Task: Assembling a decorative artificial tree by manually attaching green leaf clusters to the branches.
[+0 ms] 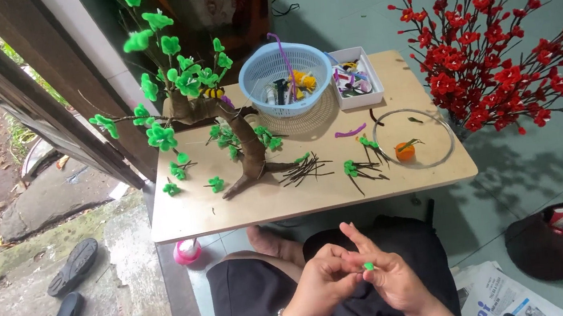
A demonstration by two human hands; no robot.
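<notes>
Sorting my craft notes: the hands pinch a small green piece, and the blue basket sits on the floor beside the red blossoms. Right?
Not quite. The head view shows the blue basket on the table, beside the tree. The hands do pinch the green piece.

The table [315, 190] stands before the person. The tree [217, 116] stands on its left part. The basket [285, 77] sits behind centre, with the tray [357, 78] just right of it. The ring [414, 138] lies front right. The branches [514, 37] stand right of the table. The sandals [66, 298] lie left, on the ground.
</notes>
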